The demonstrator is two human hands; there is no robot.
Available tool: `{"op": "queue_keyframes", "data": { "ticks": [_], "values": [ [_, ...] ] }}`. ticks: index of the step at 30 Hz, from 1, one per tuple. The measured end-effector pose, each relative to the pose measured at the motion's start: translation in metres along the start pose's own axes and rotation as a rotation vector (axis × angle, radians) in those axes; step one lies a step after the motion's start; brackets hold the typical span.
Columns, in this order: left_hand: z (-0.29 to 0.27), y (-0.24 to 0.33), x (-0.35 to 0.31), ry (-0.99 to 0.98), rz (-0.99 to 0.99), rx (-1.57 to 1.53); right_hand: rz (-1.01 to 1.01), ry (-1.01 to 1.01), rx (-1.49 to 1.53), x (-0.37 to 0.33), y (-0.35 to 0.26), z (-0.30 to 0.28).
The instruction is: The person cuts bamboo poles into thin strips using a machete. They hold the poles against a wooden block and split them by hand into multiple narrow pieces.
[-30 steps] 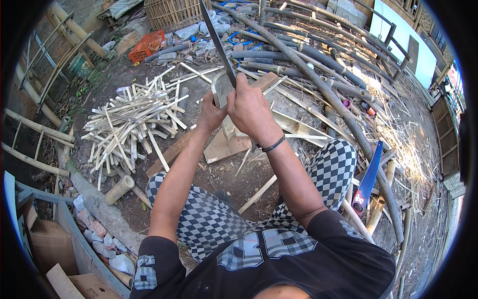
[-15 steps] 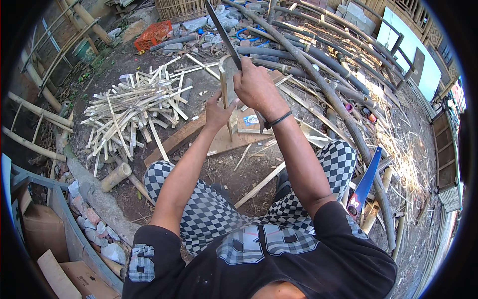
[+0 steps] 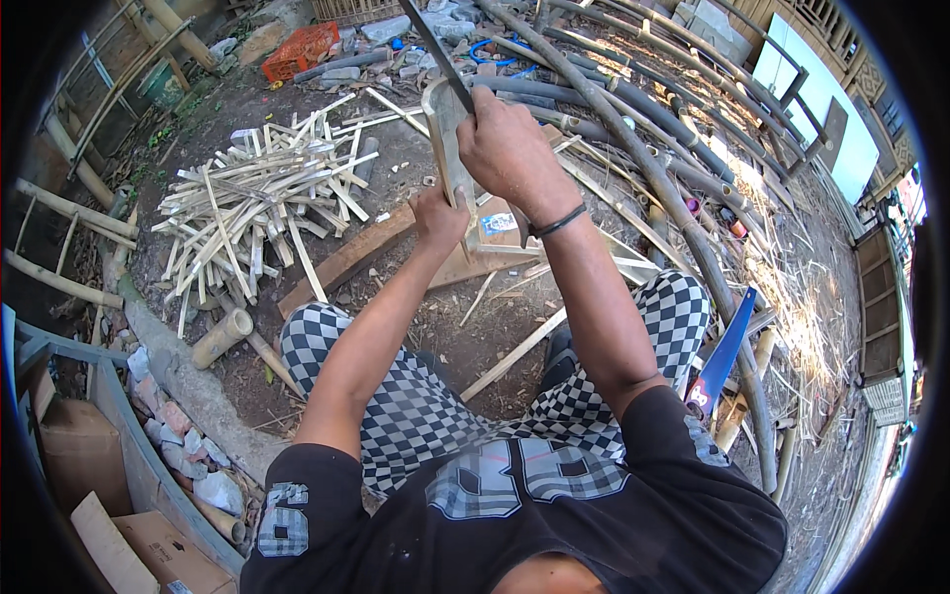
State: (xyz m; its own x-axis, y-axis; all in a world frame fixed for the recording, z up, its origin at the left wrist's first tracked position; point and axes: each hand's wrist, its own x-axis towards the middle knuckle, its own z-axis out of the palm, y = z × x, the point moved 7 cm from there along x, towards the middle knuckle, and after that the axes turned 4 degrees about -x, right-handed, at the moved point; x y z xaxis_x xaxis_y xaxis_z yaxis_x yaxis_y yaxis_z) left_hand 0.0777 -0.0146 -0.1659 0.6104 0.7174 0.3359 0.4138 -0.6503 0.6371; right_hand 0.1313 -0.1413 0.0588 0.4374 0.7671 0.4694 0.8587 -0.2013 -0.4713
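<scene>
My right hand [image 3: 510, 163] is closed round the handle of a machete [image 3: 435, 49], whose long dark blade slants up and away to the left. A dark band circles that wrist, and the handle's curved end shows below it. With its fingers wrapped round the lower part, my left hand [image 3: 438, 218] steadies an upright piece of split bamboo [image 3: 448, 139]. The blade crosses the top of the bamboo; whether it has cut in, I cannot tell. Beneath the hands lies a wooden board [image 3: 455, 274], with a labelled wood block [image 3: 502, 226] beside the bamboo's foot.
A heap of split bamboo sticks [image 3: 262, 198] lies to the left. Long poles [image 3: 643, 163] stretch across the right side. A blue handsaw [image 3: 725, 351] rests by my right knee. Farther off are an orange crate [image 3: 302, 51] and rubble; cardboard boxes [image 3: 84, 455] stand at lower left.
Both hands, the machete and the bamboo have shifted slightly in the picture, with the left hand a little higher on the bamboo. The view itself has moved a little. Both grips stay closed.
</scene>
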Motion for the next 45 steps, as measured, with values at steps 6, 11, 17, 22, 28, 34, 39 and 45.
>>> {"op": "queue_keyframes", "data": {
  "ticks": [6,11,17,22,28,34,39,45],
  "values": [
    [-0.053,0.047,0.009,0.066,0.174,0.194,0.060,0.021,-0.067,0.000,0.030,0.004],
    [-0.080,0.051,0.041,-0.260,0.049,-0.252,0.152,-0.065,0.128,0.013,0.099,0.028],
    [-0.154,0.204,0.040,0.518,0.733,0.092,0.248,-0.295,0.682,-0.006,0.071,0.048],
    [-0.129,0.183,0.065,0.326,0.698,0.039,0.291,-0.320,0.249,0.009,0.068,0.049],
    [-0.122,0.172,0.085,0.332,0.650,-0.132,-0.083,-0.042,-0.305,0.041,0.064,0.013],
    [-0.131,0.170,0.084,0.368,0.677,-0.021,0.028,-0.243,0.159,0.037,0.045,0.020],
    [-0.133,0.168,0.088,0.354,0.830,0.057,0.340,-0.469,-0.007,-0.053,0.132,0.178],
    [-0.141,0.144,0.087,0.369,0.715,-0.011,0.637,-0.678,0.715,-0.076,0.143,0.212]
  ]
}}
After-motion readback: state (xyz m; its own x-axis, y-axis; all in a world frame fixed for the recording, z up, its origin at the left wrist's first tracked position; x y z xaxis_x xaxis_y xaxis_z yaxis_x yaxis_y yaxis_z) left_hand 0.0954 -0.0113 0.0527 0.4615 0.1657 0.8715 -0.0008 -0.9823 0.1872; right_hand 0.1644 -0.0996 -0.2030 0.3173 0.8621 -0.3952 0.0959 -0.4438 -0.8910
